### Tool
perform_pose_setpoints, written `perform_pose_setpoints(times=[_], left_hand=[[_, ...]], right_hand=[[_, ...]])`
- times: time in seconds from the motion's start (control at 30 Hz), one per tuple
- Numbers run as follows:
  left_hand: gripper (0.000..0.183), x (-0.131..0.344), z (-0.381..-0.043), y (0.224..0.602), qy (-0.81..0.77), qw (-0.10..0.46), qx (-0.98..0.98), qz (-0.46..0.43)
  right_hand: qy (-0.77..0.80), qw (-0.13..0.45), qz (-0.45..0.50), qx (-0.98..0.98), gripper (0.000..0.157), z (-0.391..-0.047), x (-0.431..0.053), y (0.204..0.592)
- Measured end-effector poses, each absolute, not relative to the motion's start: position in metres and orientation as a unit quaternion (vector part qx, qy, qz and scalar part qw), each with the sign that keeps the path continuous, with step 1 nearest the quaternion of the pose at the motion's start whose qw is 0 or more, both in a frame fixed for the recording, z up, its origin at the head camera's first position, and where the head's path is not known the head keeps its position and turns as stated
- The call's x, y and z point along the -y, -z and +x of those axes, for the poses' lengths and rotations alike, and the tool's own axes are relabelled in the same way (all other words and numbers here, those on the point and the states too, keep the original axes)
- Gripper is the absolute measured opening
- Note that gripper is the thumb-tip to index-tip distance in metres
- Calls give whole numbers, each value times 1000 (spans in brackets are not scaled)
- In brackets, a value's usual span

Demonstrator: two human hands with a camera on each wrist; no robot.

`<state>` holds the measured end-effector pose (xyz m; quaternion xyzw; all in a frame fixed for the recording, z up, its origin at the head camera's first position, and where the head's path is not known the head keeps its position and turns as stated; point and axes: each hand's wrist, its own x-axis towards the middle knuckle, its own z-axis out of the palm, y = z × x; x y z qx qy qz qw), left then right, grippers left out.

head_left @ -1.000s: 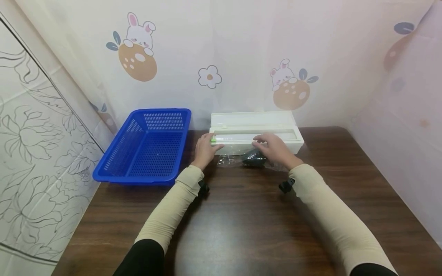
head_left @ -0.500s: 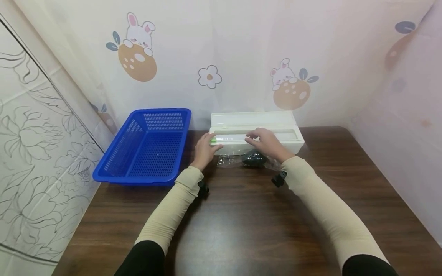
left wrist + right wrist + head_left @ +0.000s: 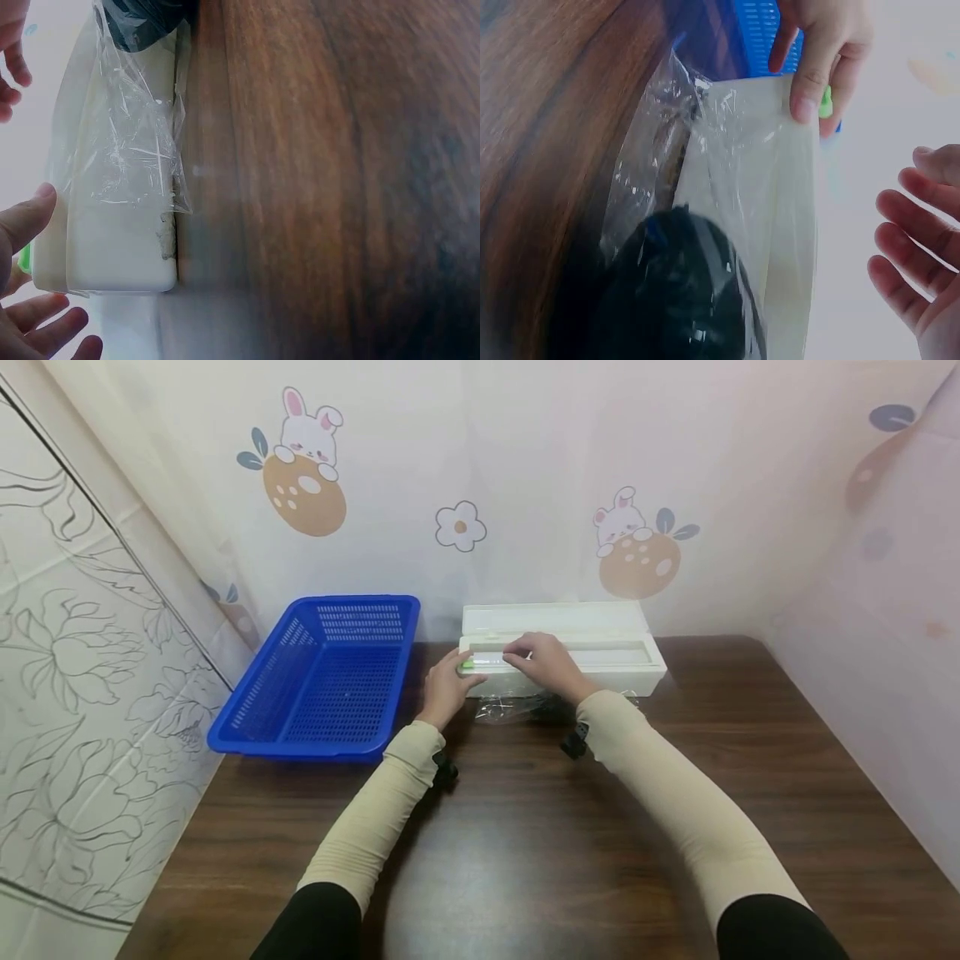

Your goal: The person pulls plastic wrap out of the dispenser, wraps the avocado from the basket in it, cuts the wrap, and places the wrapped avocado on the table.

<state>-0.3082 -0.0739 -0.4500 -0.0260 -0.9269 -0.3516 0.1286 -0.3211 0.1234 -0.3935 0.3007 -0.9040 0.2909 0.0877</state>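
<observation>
A long white cling film dispenser [image 3: 607, 683] stands at the table's back, lid raised against the curtain. My left hand [image 3: 444, 688] grips its left end, thumb on the front edge, fingers round the far side, beside a small green slider [image 3: 826, 103]. Over the dispenser's slot hovers my right hand [image 3: 547, 662], fingers loosely bent; the right wrist view shows nothing held in it. Clear film [image 3: 135, 150] hangs down the front face. Within or under that film lies a dark rounded object [image 3: 682, 277]; its kind is unclear, and my right arm partly hides it in the head view.
To the left of the dispenser stands a blue perforated plastic basket [image 3: 341, 693]. Behind the brown wooden table [image 3: 510, 843] hangs a curtain [image 3: 525, 468] printed with rabbits. A floral-patterned panel [image 3: 67, 710] borders the left side.
My right hand has moved left along the dispenser, toward the green slider, and its thumb and fingertips have come closer together. My left hand stays at the left end.
</observation>
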Motion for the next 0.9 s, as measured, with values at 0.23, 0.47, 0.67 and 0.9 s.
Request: perform_pose_setpoints(times=[0.23, 0.47, 0.67, 0.9], left_hand=[[59, 74, -310, 451, 379, 134, 916, -14], [59, 75, -311, 452, 399, 145, 905, -6], [58, 75, -312, 452, 394, 148, 907, -3], [53, 74, -312, 449, 393, 141, 909, 10]], right_hand=[[-285, 56, 296, 910, 23, -327, -105, 399], [-291, 40, 306, 905, 22, -332, -87, 403], [-280, 20, 307, 909, 22, -338, -74, 409], [-257, 18, 303, 918, 21, -340, -67, 410]])
